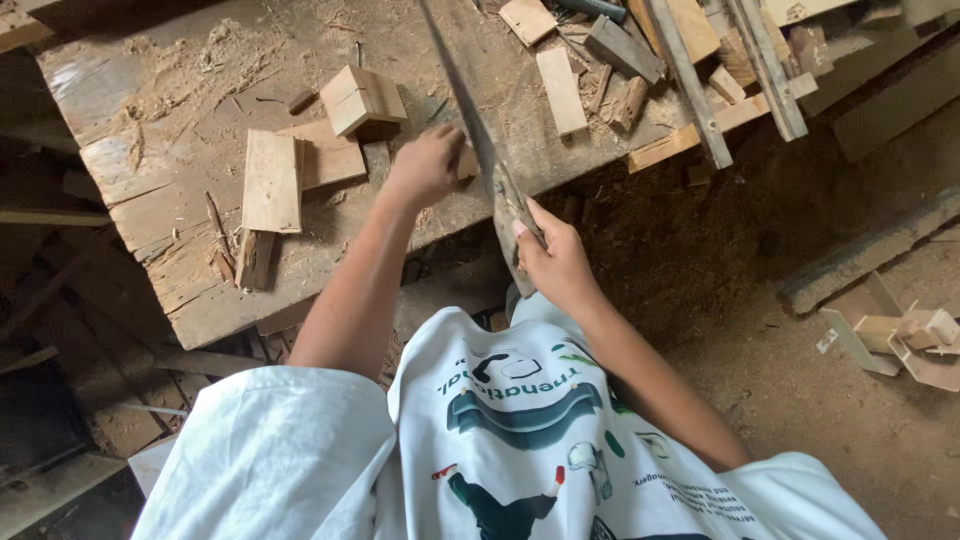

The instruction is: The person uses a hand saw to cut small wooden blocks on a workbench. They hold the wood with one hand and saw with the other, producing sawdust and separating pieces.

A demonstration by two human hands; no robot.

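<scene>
My right hand [556, 262] grips the worn wooden handle of a handsaw [512, 212], whose long dark blade [455, 75] runs up and away across the workbench [180, 190]. My left hand [425, 165] is closed on a small wooden piece [466, 163] at the bench's near edge, right beside the blade. The blade meets the wood close to my left fingers.
Flat wood offcuts [272, 180] and a small block [362, 98] lie on the sawdust-covered bench to the left. A pile of scraps and slats [690, 60] sits at the upper right. Dirt floor lies to the right, with a pale wooden frame [905, 340] on it.
</scene>
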